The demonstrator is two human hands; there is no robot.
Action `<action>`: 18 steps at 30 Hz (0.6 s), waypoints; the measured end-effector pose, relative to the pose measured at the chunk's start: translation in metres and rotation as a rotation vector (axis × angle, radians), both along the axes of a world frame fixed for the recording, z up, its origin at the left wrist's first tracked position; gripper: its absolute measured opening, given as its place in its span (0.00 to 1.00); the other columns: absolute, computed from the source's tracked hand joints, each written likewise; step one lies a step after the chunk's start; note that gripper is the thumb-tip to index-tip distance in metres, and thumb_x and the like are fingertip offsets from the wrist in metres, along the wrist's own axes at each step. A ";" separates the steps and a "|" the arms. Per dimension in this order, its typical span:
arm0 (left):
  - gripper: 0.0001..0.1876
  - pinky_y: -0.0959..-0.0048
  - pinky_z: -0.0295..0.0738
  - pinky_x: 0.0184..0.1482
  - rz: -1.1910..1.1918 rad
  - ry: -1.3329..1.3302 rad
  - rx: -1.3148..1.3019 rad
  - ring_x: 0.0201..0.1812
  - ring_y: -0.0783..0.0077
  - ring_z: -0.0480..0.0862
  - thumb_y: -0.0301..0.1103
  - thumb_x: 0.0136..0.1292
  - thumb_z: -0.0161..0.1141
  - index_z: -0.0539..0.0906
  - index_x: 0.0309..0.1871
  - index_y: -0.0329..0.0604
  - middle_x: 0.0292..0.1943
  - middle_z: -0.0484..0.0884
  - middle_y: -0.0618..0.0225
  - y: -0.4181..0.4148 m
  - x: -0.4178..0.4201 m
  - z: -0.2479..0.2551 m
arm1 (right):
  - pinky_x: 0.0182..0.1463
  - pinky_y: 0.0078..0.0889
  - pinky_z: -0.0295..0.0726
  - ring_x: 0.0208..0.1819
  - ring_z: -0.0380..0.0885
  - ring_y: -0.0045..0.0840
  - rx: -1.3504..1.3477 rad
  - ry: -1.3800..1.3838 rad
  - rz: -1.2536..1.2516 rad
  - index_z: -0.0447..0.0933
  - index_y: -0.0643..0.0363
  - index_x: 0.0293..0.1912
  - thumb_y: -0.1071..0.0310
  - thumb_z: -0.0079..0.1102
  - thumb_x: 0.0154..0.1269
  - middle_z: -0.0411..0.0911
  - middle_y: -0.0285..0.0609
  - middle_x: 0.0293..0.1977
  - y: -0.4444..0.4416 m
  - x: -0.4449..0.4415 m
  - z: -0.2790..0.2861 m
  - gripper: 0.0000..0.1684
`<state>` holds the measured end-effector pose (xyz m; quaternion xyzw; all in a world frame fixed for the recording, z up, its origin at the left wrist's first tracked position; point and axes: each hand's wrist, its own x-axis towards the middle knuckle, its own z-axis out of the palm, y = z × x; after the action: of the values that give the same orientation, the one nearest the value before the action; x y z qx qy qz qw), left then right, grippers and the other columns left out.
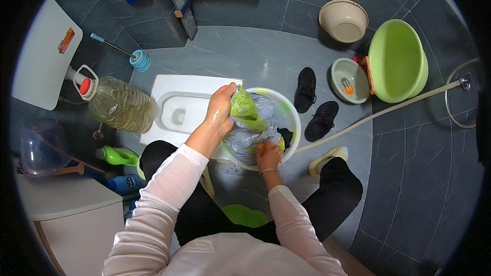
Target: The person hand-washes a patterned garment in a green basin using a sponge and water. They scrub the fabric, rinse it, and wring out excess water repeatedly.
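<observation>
Wet grey and lime-green fabric (245, 143) lies bunched in a round white basin (293, 113) on the floor. My left hand (221, 109), wet and raised over the basin's left side, grips a lime-green part of this fabric. Lower down, at the basin's near edge, my right hand (267, 155) has its fingers curled on the grey fabric; its fingertips are partly hidden, with something orange showing beside them. A black piece of cloth (285, 138) sits in the basin to the right of my right hand.
Left of the basin is a white squat toilet (191, 88), with a large plastic jug (122, 103) beside it. Black shoes (305, 90), a hose (399, 106), a grey basin (350, 80), a beige basin (343, 21) and a green tub (399, 61) are to the right.
</observation>
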<state>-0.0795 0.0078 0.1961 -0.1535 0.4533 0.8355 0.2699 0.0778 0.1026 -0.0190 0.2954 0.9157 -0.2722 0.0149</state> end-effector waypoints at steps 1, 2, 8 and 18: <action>0.09 0.70 0.73 0.38 -0.006 -0.018 -0.003 0.32 0.71 0.76 0.36 0.65 0.51 0.73 0.37 0.40 0.31 0.75 0.67 -0.002 0.002 0.001 | 0.55 0.47 0.64 0.49 0.63 0.47 -0.039 -0.049 0.007 0.68 0.42 0.55 0.55 0.60 0.52 0.65 0.50 0.48 -0.004 -0.002 0.004 0.28; 0.09 0.70 0.73 0.38 -0.044 -0.017 0.005 0.33 0.70 0.76 0.37 0.64 0.51 0.74 0.37 0.39 0.31 0.75 0.67 -0.004 0.005 0.002 | 0.55 0.47 0.64 0.51 0.62 0.47 -0.076 -0.098 0.012 0.68 0.41 0.55 0.55 0.60 0.51 0.64 0.49 0.50 -0.007 -0.002 0.008 0.28; 0.11 0.71 0.71 0.35 -0.118 -0.046 0.031 0.31 0.73 0.74 0.40 0.63 0.53 0.74 0.32 0.41 0.29 0.74 0.68 0.009 0.008 0.011 | 0.48 0.27 0.67 0.42 0.71 0.27 -0.474 0.819 -0.159 0.71 0.59 0.47 0.59 0.45 0.66 0.73 0.41 0.39 0.028 -0.076 0.100 0.16; 0.17 0.77 0.64 0.31 0.071 0.122 -0.178 0.26 0.77 0.67 0.45 0.66 0.49 0.70 0.25 0.45 0.20 0.68 0.72 0.039 0.003 -0.016 | 0.32 0.26 0.68 0.25 0.66 0.23 -0.315 0.762 0.118 0.70 0.63 0.28 0.61 0.49 0.66 0.67 0.40 0.20 0.026 -0.076 0.217 0.15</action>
<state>-0.0764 0.0466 0.1805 -0.1418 0.5355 0.8088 0.1972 0.0013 0.1290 0.1976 0.1146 0.8182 -0.4974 -0.2646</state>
